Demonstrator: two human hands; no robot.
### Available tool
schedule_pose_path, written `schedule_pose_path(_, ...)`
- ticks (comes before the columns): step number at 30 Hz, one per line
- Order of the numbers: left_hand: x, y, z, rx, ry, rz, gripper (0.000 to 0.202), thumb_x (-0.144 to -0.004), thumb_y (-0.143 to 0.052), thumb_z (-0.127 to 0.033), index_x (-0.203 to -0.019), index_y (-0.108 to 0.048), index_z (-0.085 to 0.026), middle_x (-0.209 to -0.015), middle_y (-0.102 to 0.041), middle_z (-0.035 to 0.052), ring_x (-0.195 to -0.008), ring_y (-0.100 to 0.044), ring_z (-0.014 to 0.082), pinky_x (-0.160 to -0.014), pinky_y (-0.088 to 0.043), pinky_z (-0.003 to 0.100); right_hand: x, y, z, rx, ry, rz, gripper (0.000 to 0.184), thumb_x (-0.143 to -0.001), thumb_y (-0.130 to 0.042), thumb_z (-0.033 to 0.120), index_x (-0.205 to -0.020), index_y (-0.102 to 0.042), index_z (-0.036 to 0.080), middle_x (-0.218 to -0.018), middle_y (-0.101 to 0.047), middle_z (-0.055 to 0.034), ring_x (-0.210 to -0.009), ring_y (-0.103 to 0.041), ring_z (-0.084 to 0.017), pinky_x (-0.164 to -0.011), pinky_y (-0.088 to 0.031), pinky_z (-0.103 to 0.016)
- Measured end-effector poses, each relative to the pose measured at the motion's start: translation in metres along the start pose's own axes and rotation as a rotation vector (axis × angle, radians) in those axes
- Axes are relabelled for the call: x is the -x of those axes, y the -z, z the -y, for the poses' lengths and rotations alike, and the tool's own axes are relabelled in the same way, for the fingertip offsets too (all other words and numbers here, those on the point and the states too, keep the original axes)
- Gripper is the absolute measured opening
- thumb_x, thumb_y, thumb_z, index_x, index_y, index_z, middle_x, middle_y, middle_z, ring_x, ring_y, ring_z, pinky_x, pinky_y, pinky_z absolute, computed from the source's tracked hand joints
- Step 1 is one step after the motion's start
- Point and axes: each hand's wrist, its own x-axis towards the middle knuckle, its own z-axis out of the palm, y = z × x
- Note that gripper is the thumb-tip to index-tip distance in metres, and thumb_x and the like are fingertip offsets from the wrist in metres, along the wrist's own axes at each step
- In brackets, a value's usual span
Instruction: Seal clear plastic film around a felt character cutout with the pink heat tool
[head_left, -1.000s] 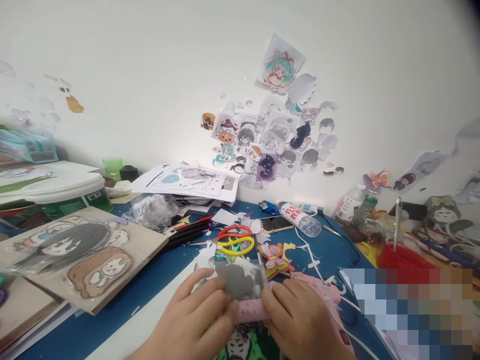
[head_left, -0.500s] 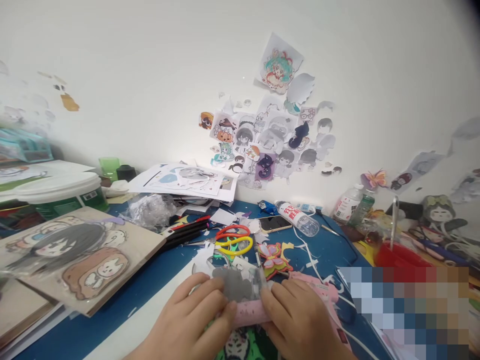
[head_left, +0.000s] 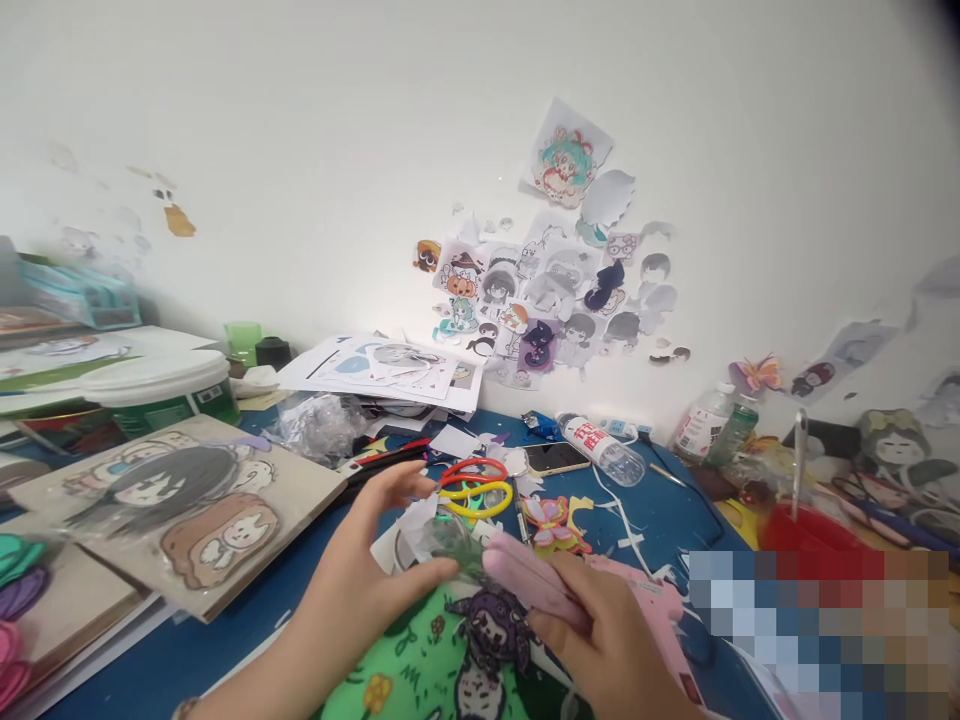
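My left hand [head_left: 360, 590] is raised over the desk; its index finger is stretched out and its thumb pinches the edge of a clear plastic piece [head_left: 452, 540]. My right hand [head_left: 607, 645] is closed round a pink bar [head_left: 525, 580], whose far end meets that clear piece. Below both hands lies a green picture sheet [head_left: 409, 660] with a purple-haired cartoon figure [head_left: 495, 625] on it.
A pink glue gun [head_left: 654, 605] lies by my right hand. Red and yellow scissors [head_left: 472, 485], a butterfly cutout [head_left: 551, 520], a phone [head_left: 555, 458] and a bottle [head_left: 604, 448] lie beyond. A wooden board with drawings [head_left: 172, 510] sits left, a red container [head_left: 795, 525] right.
Both hands had pressed the clear piece and pink bar flat. Now my left hand has lifted and spread, the pink bar is tilted up, and the green sheet shows beneath.
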Motion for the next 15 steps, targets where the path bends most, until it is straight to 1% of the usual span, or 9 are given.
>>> schedule_pose_path(2, -0.001, -0.007, 0.002, 0.272, 0.199, 0.033, 0.064, -0.061, -0.077, -0.040, -0.115, -0.047, -0.023, -0.101, -0.065, 0.0083, -0.101, -0.059, 0.0278, -0.088, -0.045, 0.042, 0.000, 0.000, -0.002, -0.175, -0.123, 0.003, 0.031, -0.078, -0.054, 0.047, -0.083, -0.060, 0.018, -0.075, -0.061, -0.0045, -0.069, -0.055, -0.020, -0.060, -0.039, -0.027)
schedule_pose_path(3, 0.000, -0.011, 0.001, 0.410, 0.299, 0.092, 0.061, -0.061, -0.077, -0.040, -0.112, -0.050, -0.022, -0.099, -0.067, 0.0089, -0.099, -0.061, 0.0280, -0.086, -0.047, 0.042, -0.001, -0.001, -0.003, -0.270, -0.179, 0.002, 0.035, -0.077, -0.054, 0.051, -0.086, -0.061, 0.018, -0.076, -0.060, -0.0043, -0.068, -0.054, -0.019, -0.058, -0.039, -0.026)
schedule_pose_path(5, 0.005, -0.019, -0.002, 0.623, 0.440, 0.291, 0.050, -0.062, -0.077, -0.041, -0.103, -0.059, -0.018, -0.096, -0.071, 0.0101, -0.095, -0.064, 0.0286, -0.086, -0.047, 0.042, -0.001, -0.005, -0.003, -0.490, -0.277, 0.042, 0.045, -0.075, -0.054, 0.059, -0.090, -0.059, 0.017, -0.066, -0.054, -0.0003, -0.053, -0.047, -0.012, -0.047, -0.033, -0.023)
schedule_pose_path(6, 0.009, -0.023, -0.004, 0.693, 0.469, 0.390, 0.043, -0.064, -0.076, -0.040, -0.099, -0.063, -0.017, -0.096, -0.072, 0.0105, -0.095, -0.065, 0.0286, -0.088, -0.046, 0.042, -0.001, -0.008, -0.002, -0.609, -0.312, 0.085, 0.049, -0.074, -0.054, 0.063, -0.089, -0.057, 0.016, -0.058, -0.048, 0.0030, -0.044, -0.039, -0.009, -0.040, -0.028, -0.021)
schedule_pose_path(7, 0.012, -0.026, -0.007, 0.743, 0.476, 0.457, 0.038, -0.067, -0.074, -0.039, -0.096, -0.066, -0.016, -0.096, -0.073, 0.0103, -0.095, -0.065, 0.0281, -0.090, -0.045, 0.042, -0.001, -0.010, -0.001, -0.722, -0.337, 0.134, 0.051, -0.073, -0.054, 0.065, -0.087, -0.056, 0.016, -0.051, -0.042, 0.0062, -0.037, -0.031, -0.006, -0.036, -0.022, -0.020)
schedule_pose_path(8, 0.015, -0.028, -0.010, 0.783, 0.474, 0.486, 0.034, -0.070, -0.072, -0.038, -0.096, -0.068, -0.016, -0.096, -0.073, 0.0096, -0.095, -0.065, 0.0273, -0.092, -0.044, 0.041, -0.001, -0.013, 0.000, -0.821, -0.355, 0.182, 0.051, -0.072, -0.055, 0.066, -0.084, -0.054, 0.016, -0.046, -0.037, 0.0085, -0.033, -0.025, -0.004, -0.033, -0.018, -0.019)
schedule_pose_path(9, 0.017, -0.029, -0.012, 0.815, 0.476, 0.486, 0.033, -0.072, -0.071, -0.037, -0.098, -0.069, -0.017, -0.097, -0.073, 0.0088, -0.095, -0.065, 0.0265, -0.092, -0.044, 0.041, -0.002, -0.015, 0.002, -0.904, -0.368, 0.215, 0.049, -0.072, -0.056, 0.065, -0.080, -0.052, 0.016, -0.044, -0.035, 0.0098, -0.031, -0.021, -0.003, -0.032, -0.015, -0.019)
schedule_pose_path(12, 0.021, -0.028, -0.015, 0.829, 0.505, 0.442, 0.029, -0.074, -0.069, -0.036, -0.098, -0.070, -0.018, -0.095, -0.074, 0.0076, -0.091, -0.066, 0.0252, -0.088, -0.046, 0.038, -0.002, -0.017, 0.006, -1.109, -0.405, 0.290, 0.044, -0.072, -0.062, 0.059, -0.072, -0.048, 0.017, -0.043, -0.039, 0.0096, -0.029, -0.022, -0.001, -0.030, -0.015, -0.016)
schedule_pose_path(15, 0.020, -0.025, -0.015, 0.755, 0.531, 0.441, 0.028, -0.075, -0.068, -0.037, -0.094, -0.071, -0.017, -0.089, -0.075, 0.0074, -0.086, -0.067, 0.0242, -0.083, -0.047, 0.035, -0.003, -0.016, 0.006, -1.268, -0.430, 0.383, 0.040, -0.073, -0.063, 0.055, -0.072, -0.048, 0.017, -0.041, -0.040, 0.0099, -0.027, -0.026, -0.001, -0.031, -0.018, -0.015)
